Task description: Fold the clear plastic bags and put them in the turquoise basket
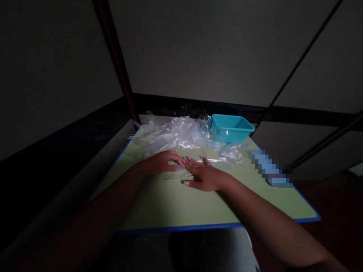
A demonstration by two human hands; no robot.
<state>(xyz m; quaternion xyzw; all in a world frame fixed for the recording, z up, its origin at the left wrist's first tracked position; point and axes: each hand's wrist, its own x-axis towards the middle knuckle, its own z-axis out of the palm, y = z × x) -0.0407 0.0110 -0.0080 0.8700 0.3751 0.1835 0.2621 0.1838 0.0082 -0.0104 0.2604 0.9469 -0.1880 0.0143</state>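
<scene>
Fingers, left (173, 155): bent, thumb and forefinger close together; I can't tell whether they grip anything.
Fingers, right (195, 165): spread wide, palm down.
Clear plastic film (219, 161): flat on my desk (170, 207), by both hands.
Crumpled plastic (180, 132): heaped just beyond.
Turquoise basin (236, 135): far right, beside that heap.

plastic film (181, 132): glossy, crinkled, see-through | tub (235, 136): smooth plastic, slight sheen | tabletop (184, 207): smooth, mostly matt
</scene>
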